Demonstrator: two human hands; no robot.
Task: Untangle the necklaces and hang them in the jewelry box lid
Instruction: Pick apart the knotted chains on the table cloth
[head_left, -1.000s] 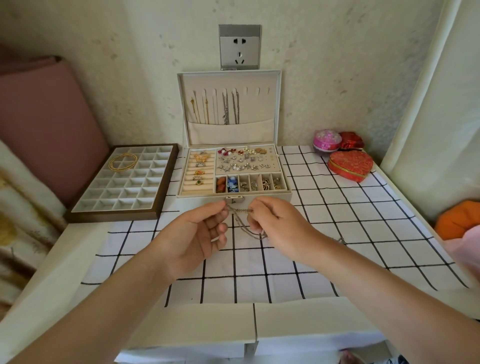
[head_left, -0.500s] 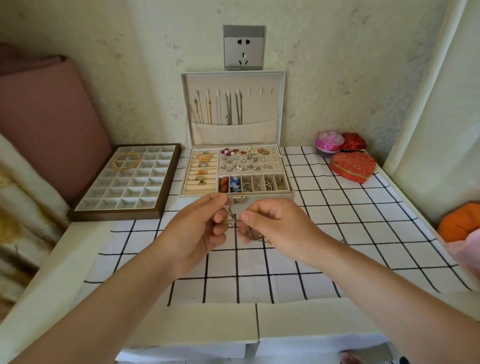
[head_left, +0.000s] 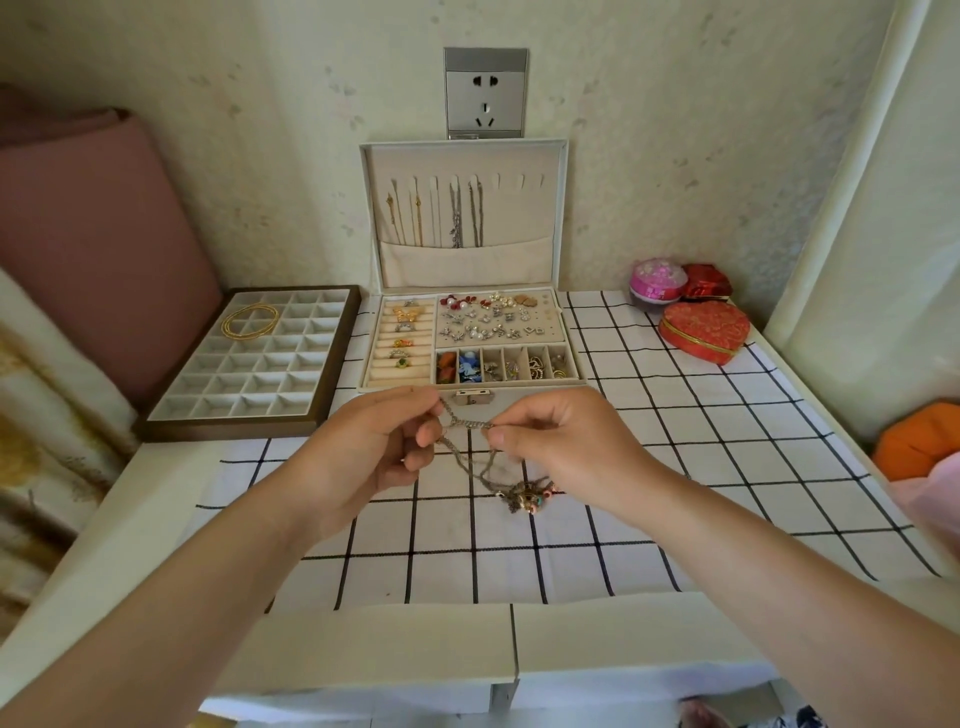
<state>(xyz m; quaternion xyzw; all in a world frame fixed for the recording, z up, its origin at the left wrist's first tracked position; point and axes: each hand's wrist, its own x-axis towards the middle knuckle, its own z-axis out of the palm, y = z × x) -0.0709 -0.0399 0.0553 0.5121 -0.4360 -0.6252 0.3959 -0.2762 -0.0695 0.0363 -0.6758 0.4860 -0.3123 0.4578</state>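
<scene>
Head view: both hands are raised just above the checked cloth (head_left: 675, 441) on the tabletop (head_left: 130, 519), directly in front of the jewelry box (head_left: 570, 338). The left hand (head_left: 363, 447) has its grip closed on a silvery chain (head_left: 470, 423), pinched between thumb and forefinger. The right hand (head_left: 566, 447) pinches the same chain a little way along, so a short length runs taut between the two. Below this, more strands droop to a knotted tangle of necklaces (head_left: 524, 496) with small coloured beads, which appears to touch the cloth just under the right hand.

The box lid (head_left: 519, 218) stands upright against the wall, and several hung necklaces (head_left: 457, 218) dangle from its left and middle hooks into the fabric pocket (head_left: 465, 265). The open box holds rings on the left, earrings on a panel, and a row of small compartments along the front.

A compartment tray (head_left: 228, 428) sits beside the box on its left, with gold bangles (head_left: 250, 321) in a far corner. A red heart-shaped box (head_left: 704, 330) and a pink round box (head_left: 657, 280) sit far right.
</scene>
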